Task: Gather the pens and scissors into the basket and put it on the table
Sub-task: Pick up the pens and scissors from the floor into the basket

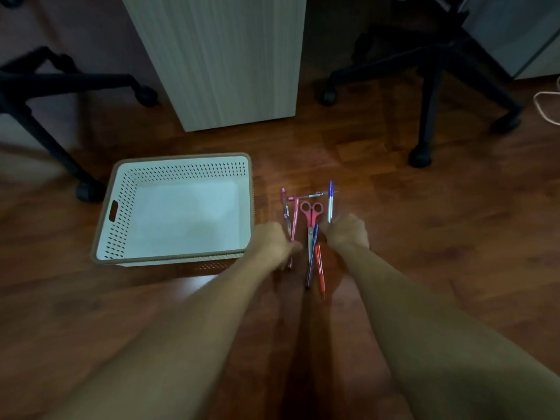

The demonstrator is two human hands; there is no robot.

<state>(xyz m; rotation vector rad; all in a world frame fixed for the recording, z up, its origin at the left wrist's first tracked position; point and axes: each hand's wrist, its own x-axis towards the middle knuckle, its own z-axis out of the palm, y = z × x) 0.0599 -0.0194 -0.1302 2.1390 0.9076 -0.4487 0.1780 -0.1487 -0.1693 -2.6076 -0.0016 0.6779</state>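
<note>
A white perforated basket (178,259) with a brown rim stands empty on the wooden floor at left. To its right lie several pens and pink-handled scissors (311,213). My left hand (274,244) rests over the pink pens (294,221), fingers curled on them. My right hand (347,231) touches the lower end of a clear pen with a purple cap (330,201). A blue pen (312,259) and a red pen (320,272) lie between my wrists. Another pen (315,195) lies crosswise above the scissors.
A white cabinet panel (224,56) stands behind the basket. Black office chair bases with castors are at left (54,86) and right (430,86). A pale cable (545,107) loops at the far right edge.
</note>
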